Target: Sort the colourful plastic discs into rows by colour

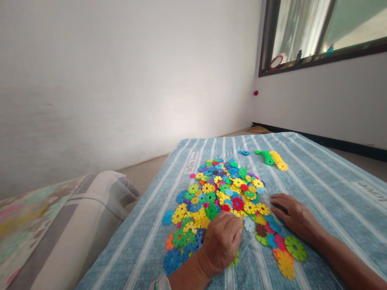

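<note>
A loose heap of notched, flower-shaped plastic discs (208, 188) in many colours spreads over the blue striped cloth. My left hand (223, 238) is over the near part of the heap, its fingers curled closed. Whatever they may hold is hidden beneath the hand. A pale grey-blue disc (249, 224) lies just right of its fingertips. My right hand (293, 211) rests on the right edge of the heap, fingers stretched out and nothing visible in them. Close by it are blue discs and a lime green disc (295, 248).
Beyond the heap lie a row of green discs (267, 158), a row of yellow discs (278, 161) and a few blue discs (246, 153). The striped cloth (326, 193) covers the table. Left of it is grey-and-white bedding (90, 205). A window (323, 32) is at upper right.
</note>
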Demonstrator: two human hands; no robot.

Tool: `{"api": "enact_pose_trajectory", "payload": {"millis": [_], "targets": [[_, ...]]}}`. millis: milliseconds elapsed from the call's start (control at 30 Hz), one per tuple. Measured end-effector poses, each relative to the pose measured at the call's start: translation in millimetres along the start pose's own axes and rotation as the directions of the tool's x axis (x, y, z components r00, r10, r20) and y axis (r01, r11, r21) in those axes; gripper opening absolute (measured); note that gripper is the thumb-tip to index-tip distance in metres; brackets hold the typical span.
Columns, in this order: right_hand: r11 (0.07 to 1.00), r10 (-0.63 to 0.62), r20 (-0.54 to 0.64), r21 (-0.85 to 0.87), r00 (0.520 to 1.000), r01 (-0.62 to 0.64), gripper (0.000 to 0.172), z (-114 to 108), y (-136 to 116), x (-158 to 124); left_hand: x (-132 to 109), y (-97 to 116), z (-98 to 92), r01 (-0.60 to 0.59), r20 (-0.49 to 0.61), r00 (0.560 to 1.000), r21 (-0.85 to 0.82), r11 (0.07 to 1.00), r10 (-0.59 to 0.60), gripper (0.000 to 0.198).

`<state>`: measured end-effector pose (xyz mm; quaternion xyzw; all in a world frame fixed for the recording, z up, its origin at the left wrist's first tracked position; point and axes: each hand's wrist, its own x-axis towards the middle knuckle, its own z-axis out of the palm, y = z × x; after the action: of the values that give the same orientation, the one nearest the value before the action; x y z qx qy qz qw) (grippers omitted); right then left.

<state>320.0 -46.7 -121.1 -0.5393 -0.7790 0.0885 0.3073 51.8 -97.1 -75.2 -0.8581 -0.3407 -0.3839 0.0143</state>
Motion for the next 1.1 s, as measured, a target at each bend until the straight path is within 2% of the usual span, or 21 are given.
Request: {"api": "enact_pose_trajectory", "payload": {"millis": [167,300,367,433,533,633,933,1100], "targets": [[1.0,0.008,-0.005,0.004,1.0,-0.008,0.026,0,0,0,4,-10,-5.7,0.056,-0.052,0.997,0.081,0.995,-0.052,0.017],[1.0,0.008,0.006,0.001,1.0,-0.008,0.026,0,0,0,4,-22,-8.9,0.146,-0.08,0.988,0.25,0.957,-0.13,0.021],[1.0,0.008,0.016,-0.002,1.0,-0.008,0.026,-1,-1,0,1,-28,-8.6,0.189,-0.071,0.982,0.341,0.921,-0.175,0.031],[1.0,0.01,0.021,0.0,1.0,-0.01,0.026,-1,-1,0,-2,-29,-7.4,0.203,-0.018,0.977,0.386,0.9,-0.213,0.039],[1.0,0.013,0.016,0.009,1.0,-0.013,0.025,-1,0,1,-5,-25,-5.2,0.196,0.088,0.965,0.376,0.906,-0.245,0.039],[1.0,0.007,0.013,0.015,1.0,-0.007,0.025,-1,-1,1,-4,-18,-3.4,0.173,0.138,0.963,0.344,0.923,-0.232,0.041],[1.0,0.009,0.011,0.015,1.0,-0.009,0.023,-5,-8,4,-5,-19,-0.9,0.094,0.122,0.983,0.301,0.949,-0.136,0.042],[1.0,0.009,0.017,0.007,1.0,-0.009,0.024,-7,-11,6,-2,-18,-3.1,0.071,0.113,0.988,0.27,0.96,-0.105,0.033]]}}
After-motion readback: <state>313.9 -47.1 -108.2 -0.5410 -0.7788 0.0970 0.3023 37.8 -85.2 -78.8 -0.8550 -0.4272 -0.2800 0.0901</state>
